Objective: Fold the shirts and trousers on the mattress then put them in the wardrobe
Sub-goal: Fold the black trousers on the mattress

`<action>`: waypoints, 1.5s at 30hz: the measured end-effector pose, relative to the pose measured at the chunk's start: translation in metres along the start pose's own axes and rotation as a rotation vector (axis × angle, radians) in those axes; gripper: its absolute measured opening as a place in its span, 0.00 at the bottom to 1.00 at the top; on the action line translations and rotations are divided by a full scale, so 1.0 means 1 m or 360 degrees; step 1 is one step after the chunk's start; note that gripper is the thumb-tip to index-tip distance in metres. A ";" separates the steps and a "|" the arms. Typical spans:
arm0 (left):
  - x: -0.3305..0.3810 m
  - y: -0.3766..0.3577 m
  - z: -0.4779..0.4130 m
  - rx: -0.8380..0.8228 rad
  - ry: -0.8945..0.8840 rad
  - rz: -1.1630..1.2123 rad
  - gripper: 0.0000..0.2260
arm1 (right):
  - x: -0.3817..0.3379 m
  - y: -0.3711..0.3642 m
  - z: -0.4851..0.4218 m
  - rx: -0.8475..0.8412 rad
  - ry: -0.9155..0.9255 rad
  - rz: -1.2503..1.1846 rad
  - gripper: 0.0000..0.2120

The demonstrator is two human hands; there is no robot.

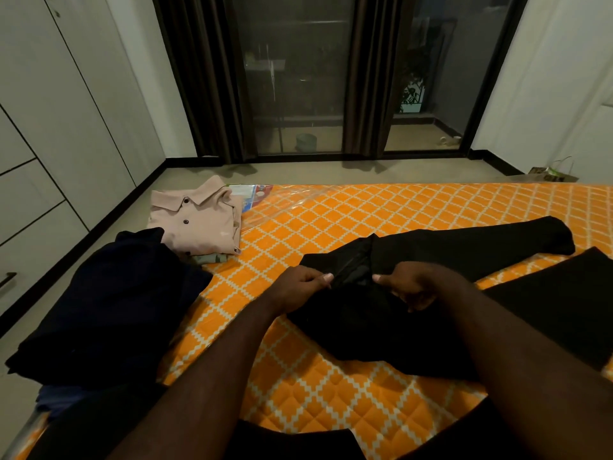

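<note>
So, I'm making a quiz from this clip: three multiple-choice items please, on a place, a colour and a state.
1. Where is the folded pink shirt? A. under the black trousers B. at the far left corner of the mattress C. in the left hand
2. What colour is the mattress? A. orange with a white lattice B. plain blue C. green
3. What are the hands doing? A. both idle B. only the right hand grips C. both pinch the trousers' waist
Answers: B, the shirt lies by that corner; A, the quilting shows orange; C, each thumb presses the waistband.
</note>
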State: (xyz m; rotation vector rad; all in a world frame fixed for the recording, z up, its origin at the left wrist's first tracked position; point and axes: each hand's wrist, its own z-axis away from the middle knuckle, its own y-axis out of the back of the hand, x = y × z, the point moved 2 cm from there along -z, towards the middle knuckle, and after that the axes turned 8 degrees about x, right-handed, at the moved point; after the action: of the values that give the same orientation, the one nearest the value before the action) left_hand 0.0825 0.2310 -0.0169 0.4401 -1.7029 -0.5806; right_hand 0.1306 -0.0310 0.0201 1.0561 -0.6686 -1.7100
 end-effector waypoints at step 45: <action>-0.013 0.016 0.003 0.0071 -0.0017 -0.0238 0.05 | 0.007 0.017 -0.011 -0.0152 0.0422 0.0357 0.28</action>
State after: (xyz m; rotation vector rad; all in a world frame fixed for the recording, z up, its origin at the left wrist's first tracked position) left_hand 0.0827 0.2517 -0.0186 0.6012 -1.7051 -0.6549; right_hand 0.1467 -0.0434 0.0267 1.0740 -0.5090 -1.3668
